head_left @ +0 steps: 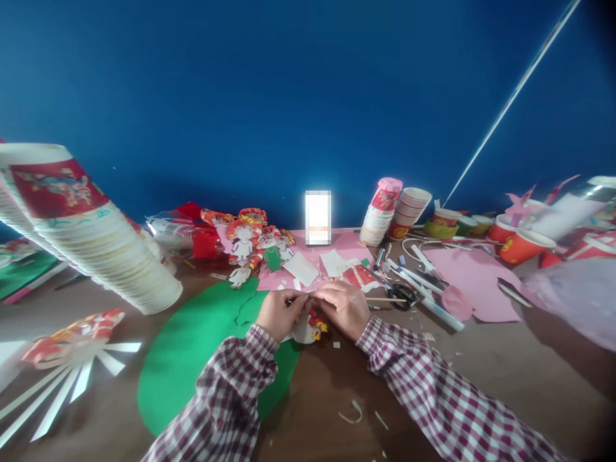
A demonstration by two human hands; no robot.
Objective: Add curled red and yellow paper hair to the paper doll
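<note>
My left hand [280, 314] and my right hand [344, 308] meet in the middle of the view, closed, with thumbs and fingertips pinched together. Between and below them shows a small paper cutout [317, 326] in white, red and yellow, gripped from both sides; my fingers cover its upper part. Beneath my left hand and forearm lies a large green paper sheet [192, 346]. A thin wooden stick [387, 299] juts out just right of my right hand, beside black-handled scissors [405, 296]; whether the hand touches the stick I cannot tell.
Paper figure cutouts [243, 240] lie behind my left hand, partly on pink paper [346, 239]. Tall paper cup stacks stand at left [96, 224] and back right [381, 212]. Pens [433, 308], another pink sheet [476, 276] and decorated cups [524, 244] occupy the right. Paper scraps [353, 410] litter the front.
</note>
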